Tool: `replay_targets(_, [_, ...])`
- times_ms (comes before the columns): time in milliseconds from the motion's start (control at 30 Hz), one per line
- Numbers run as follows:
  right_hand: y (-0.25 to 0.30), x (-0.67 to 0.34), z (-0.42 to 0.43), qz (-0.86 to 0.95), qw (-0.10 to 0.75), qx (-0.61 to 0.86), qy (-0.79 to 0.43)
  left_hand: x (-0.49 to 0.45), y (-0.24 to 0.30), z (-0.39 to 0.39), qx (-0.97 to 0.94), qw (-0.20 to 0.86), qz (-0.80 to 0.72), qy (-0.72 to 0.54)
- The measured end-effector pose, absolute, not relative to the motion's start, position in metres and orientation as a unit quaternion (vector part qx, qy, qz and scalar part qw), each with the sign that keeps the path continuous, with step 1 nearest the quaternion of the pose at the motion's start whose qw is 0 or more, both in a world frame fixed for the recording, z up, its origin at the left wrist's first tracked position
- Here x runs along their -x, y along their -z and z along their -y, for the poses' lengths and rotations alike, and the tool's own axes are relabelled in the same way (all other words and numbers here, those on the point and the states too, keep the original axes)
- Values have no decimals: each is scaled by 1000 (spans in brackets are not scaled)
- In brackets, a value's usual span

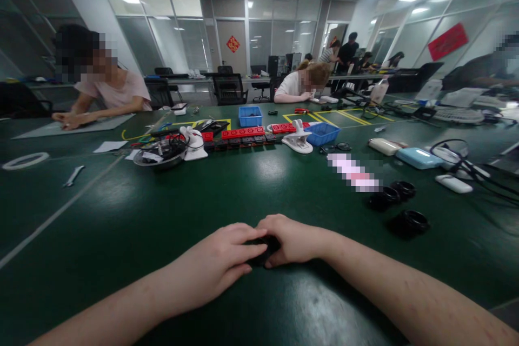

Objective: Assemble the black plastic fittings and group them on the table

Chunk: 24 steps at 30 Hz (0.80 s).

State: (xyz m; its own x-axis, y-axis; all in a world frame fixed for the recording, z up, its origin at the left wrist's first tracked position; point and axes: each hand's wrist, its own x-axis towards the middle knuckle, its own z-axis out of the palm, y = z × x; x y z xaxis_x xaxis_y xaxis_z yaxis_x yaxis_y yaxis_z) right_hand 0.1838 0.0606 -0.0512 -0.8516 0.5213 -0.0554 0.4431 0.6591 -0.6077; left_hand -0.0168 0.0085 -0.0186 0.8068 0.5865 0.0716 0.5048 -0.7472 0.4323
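Observation:
My left hand and my right hand meet low in the middle of the green table. Together they close around a small black object, mostly hidden by the fingers. Both hands' fingers are curled over it. To the right lie three black rings on the tabletop, apart from my hands.
Red and black blocks, two blue bins, white clamps and a bowl of cables stand across the table's middle. A wrench and tape roll lie left. Devices and cables sit right. Other people sit at the far side.

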Motion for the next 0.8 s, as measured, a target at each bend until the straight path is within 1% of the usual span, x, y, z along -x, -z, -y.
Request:
replay_targets(67, [53,-181,-59,921,65,261,-283,15,22,-9,-935,185,-282,-110])
replay_targets(267, [57,-176,-51,925,84,264,-261,13,29,-9,-931,148,-310,-126])
replay_targets(467, [63,-171,-43,926,119,287,-215,5,29,-6,-907,92,-397,-108])
replay_targets(600, [64,-169,-41,925,131,282,-216,-5,31,-4,-882,48,-458,-103])
replay_targets(700, [63,-168,-42,924,124,286,-223,-10,36,-3,-870,5,-481,-111])
replay_targets(800, [61,-169,-43,922,117,288,-232,-9,40,-4,-867,-2,-481,-127])
